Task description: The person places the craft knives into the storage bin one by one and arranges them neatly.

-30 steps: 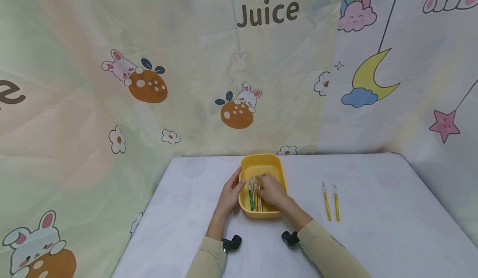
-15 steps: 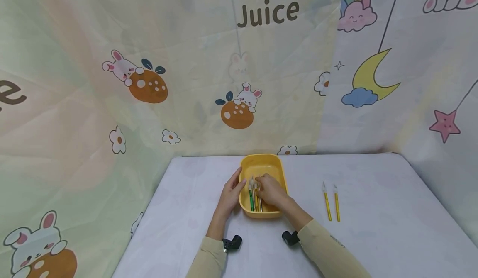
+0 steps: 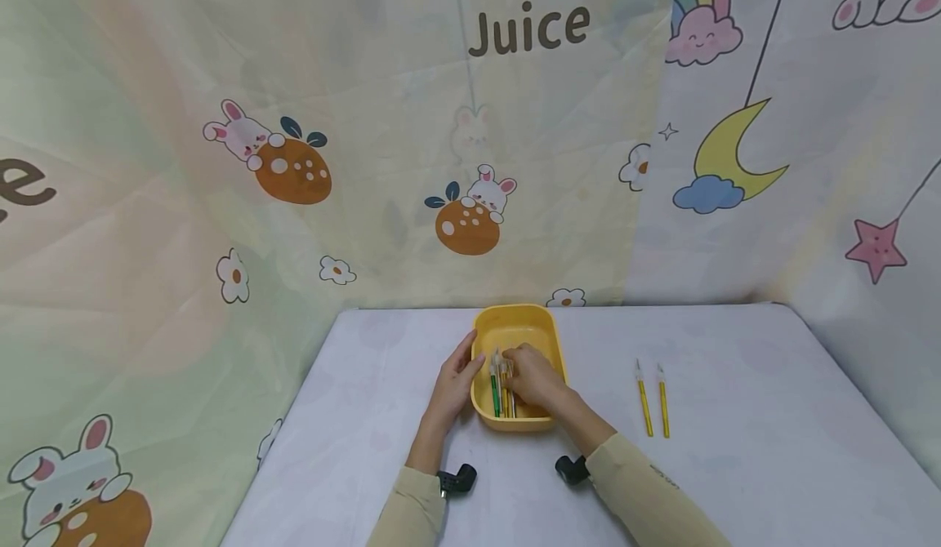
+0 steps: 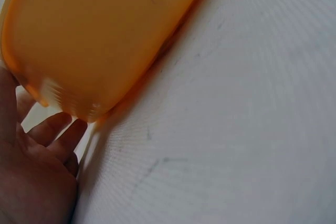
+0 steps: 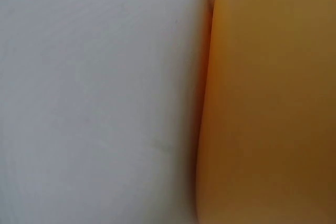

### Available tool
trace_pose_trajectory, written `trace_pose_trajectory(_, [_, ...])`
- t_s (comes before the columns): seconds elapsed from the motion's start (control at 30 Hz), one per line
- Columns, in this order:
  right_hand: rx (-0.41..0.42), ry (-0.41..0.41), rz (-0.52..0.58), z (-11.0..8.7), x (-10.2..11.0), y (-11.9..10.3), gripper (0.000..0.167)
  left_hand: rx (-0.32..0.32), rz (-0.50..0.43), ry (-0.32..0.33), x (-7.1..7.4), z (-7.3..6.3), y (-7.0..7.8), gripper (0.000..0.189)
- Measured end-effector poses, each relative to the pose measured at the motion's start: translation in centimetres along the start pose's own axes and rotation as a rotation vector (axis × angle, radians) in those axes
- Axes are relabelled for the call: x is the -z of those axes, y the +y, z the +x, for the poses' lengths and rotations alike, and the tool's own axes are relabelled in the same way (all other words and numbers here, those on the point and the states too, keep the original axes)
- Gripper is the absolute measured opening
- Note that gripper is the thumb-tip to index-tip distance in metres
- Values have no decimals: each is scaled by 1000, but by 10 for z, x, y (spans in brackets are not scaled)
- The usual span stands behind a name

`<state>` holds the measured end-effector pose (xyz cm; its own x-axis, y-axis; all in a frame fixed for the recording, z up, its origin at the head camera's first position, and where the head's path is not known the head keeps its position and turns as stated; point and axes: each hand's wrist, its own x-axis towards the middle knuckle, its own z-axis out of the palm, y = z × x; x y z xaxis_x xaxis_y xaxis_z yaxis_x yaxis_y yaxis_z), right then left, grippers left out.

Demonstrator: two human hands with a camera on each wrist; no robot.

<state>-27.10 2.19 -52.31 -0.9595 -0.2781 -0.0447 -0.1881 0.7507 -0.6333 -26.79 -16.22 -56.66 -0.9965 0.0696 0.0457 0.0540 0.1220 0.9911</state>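
Observation:
A yellow plastic tray (image 3: 519,315) stands near the table's back edge. My left hand (image 3: 450,380) holds its left side, thumb at the rim and fingertips against the outer wall. In the left wrist view, the left hand's fingers (image 4: 63,132) touch the tray's wall (image 4: 100,35). Inside the tray lie several slim pens (image 3: 494,390) with pale pointed tips, one green and others yellowish. My right hand (image 3: 538,377) reaches over the tray's right rim, with bent fingers pinching a pen at the right of the bunch. The right wrist view shows only the tray's outer wall (image 5: 273,98) and the table.
Two yellow pens (image 3: 644,406) with pale pointed tips lie side by side on the white table (image 3: 742,384), right of the tray. A printed cloth wall (image 3: 382,122) rises behind the table. Black wrist cameras (image 3: 459,478) sit at both wrists.
Both hands keep their places at the tray. The right hand's fingers and the pens show hardly any movement; the head view has shifted very slightly.

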Motion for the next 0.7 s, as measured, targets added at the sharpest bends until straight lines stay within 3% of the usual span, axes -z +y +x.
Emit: trace_pose_trajectory(0.7, [53, 56, -8, -1, 1, 1, 48, 0, 4, 1, 0, 0, 1, 52])
